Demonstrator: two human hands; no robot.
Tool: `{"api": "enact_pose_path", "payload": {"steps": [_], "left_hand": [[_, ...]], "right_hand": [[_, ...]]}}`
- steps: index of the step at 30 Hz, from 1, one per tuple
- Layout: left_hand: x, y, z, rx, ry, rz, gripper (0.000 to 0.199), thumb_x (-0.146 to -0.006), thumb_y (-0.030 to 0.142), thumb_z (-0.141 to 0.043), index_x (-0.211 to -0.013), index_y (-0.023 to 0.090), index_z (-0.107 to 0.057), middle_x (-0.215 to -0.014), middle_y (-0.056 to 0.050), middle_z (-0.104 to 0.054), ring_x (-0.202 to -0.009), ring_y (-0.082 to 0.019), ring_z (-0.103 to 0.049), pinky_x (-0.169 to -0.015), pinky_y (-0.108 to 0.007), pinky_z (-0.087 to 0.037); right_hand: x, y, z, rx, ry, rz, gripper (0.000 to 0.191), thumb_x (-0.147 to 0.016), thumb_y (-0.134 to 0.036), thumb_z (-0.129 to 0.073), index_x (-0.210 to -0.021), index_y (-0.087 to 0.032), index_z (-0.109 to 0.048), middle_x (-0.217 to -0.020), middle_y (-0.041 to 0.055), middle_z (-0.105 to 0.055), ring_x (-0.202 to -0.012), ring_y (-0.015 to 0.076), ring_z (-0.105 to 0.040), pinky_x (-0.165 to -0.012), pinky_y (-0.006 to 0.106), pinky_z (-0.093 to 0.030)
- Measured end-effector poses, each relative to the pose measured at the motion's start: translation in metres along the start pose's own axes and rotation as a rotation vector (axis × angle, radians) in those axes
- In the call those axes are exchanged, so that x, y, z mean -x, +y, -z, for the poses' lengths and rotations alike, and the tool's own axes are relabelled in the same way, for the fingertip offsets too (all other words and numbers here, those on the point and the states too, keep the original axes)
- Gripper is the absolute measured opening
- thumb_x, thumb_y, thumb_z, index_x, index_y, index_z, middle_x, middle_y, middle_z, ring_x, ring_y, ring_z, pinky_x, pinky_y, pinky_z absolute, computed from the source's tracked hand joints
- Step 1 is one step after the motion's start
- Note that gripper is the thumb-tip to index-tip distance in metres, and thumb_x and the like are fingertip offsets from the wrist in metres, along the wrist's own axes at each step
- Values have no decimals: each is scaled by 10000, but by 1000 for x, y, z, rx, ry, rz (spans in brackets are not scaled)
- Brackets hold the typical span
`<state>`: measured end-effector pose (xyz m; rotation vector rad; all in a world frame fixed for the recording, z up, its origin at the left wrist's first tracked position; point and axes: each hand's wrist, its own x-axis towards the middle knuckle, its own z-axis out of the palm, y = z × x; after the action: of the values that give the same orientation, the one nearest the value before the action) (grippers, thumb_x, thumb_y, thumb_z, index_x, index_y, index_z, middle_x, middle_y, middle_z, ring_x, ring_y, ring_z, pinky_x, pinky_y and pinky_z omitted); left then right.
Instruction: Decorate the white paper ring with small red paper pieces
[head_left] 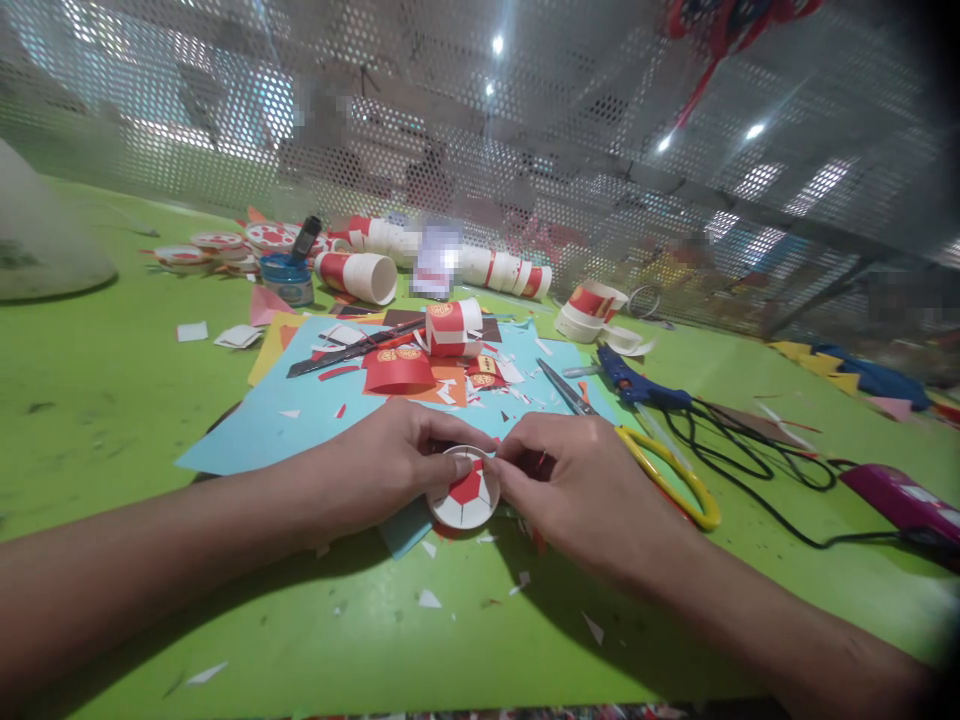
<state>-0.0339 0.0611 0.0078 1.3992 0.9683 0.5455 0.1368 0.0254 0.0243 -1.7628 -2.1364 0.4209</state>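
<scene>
A round white paper disc [480, 503], like a paper cup's base, carries a red paper patch in its middle and dark lines running to its rim. My left hand [386, 462] grips it, thumb on the face and fingers behind the far edge. At the disc's upper right rim, the thumb and fingertips of my right hand [570, 480] are pinched together; whatever is between them is too small to make out. Yellow-handled scissors [667, 475] lie just beyond my right wrist, partly hidden by it. Beneath and beyond my hands spreads a light blue paper sheet [255, 430].
Cut red-and-white cup pieces [401, 370] and a dark craft knife [352, 350] lie on the blue sheet. To the right are a blue glue gun [637, 380] and a purple device [900, 500] with cords. Paper cups [360, 277] and a blue jar [287, 280] stand behind, before a perforated screen.
</scene>
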Motion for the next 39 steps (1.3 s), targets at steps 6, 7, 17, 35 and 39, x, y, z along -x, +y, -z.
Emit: {"api": "enact_pose_path", "payload": {"steps": [6,7,17,35,39], "left_hand": [[1,1,1,-38,-9,-19,260,-808,169,-619,-1025,126,-756,-756,1,-734,-653,-121,-567,-661,-226,-449],[1,1,1,-44,-10,-23,263,-810,167,-613,-1029,130,-755,-755,4,-734,-648,-121,-563,-656,-227,-448],[-1,-5,3,-80,-9,-82,257,-821,203,-602,-1016,142,-758,-755,-4,-733,-660,-136,-569,-657,-237,-459],[1,-5,5,44,-78,-70,301,-826,219,-610,-1091,144,-731,-897,-46,-750,-883,-214,-649,-840,-326,-472],[0,-5,5,34,-53,-69,266,-801,233,-646,-1029,157,-759,-824,-37,-750,-798,-204,-644,-772,-311,-487]], "right_hand": [[-2,0,-1,-41,4,-23,179,-801,-215,-589,-652,-187,-684,-632,38,-646,-564,148,-499,-506,278,-313],[-2,0,-1,-45,7,-32,179,-802,-216,-591,-653,-188,-687,-629,37,-645,-559,147,-495,-504,277,-311],[-2,5,-7,-56,61,36,187,-809,-198,-605,-634,-183,-670,-604,20,-640,-554,133,-490,-517,274,-318],[1,3,-3,-74,-43,-9,144,-826,-265,-592,-726,-193,-666,-698,34,-657,-601,143,-518,-507,259,-328],[0,3,-3,-92,-55,-38,142,-820,-264,-602,-715,-192,-665,-692,35,-656,-592,142,-516,-507,261,-339]]}}
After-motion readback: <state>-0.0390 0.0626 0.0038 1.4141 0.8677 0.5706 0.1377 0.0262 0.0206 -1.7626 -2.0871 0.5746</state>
